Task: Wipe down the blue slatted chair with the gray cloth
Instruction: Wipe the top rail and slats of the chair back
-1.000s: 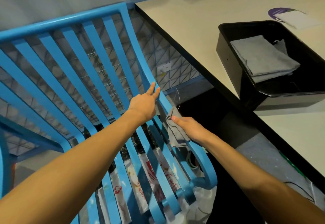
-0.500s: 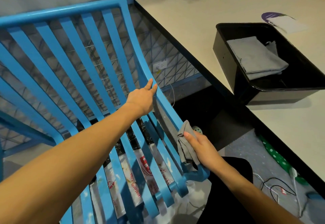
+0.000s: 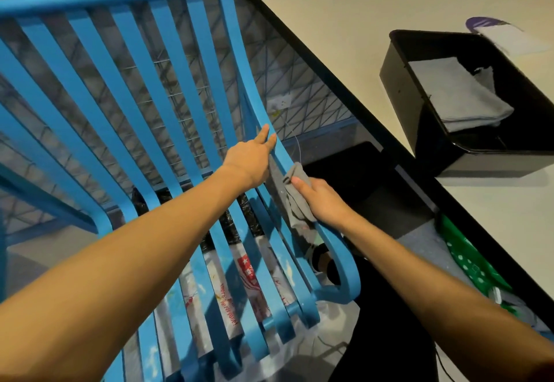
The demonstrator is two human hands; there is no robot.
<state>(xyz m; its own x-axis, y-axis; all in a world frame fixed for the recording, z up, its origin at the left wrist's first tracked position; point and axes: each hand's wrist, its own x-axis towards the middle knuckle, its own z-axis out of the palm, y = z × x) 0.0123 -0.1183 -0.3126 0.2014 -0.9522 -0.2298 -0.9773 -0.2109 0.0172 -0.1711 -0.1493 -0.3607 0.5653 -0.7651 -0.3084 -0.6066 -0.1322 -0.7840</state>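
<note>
The blue slatted chair [image 3: 168,88] fills the left and middle of the head view, its back at the top and its seat toward me. My left hand [image 3: 250,161] grips the chair's rightmost curved rail where back meets seat, fingers wrapped over its edge. My right hand [image 3: 322,200] presses the crumpled gray cloth [image 3: 295,196] against the same rail just below the left hand. The cloth drapes down the rail's outer side.
A pale table [image 3: 374,22] with a dark edge stands close on the right. A black bin [image 3: 398,82] on it holds folded gray cloths [image 3: 455,94]. Printed plastic sheeting [image 3: 245,273] lies under the seat. A green bag [image 3: 470,264] and cables lie on the floor.
My right hand with the cloth slid down the right rail toward the front curl, then came back up to just below my left hand, which kept its grip.
</note>
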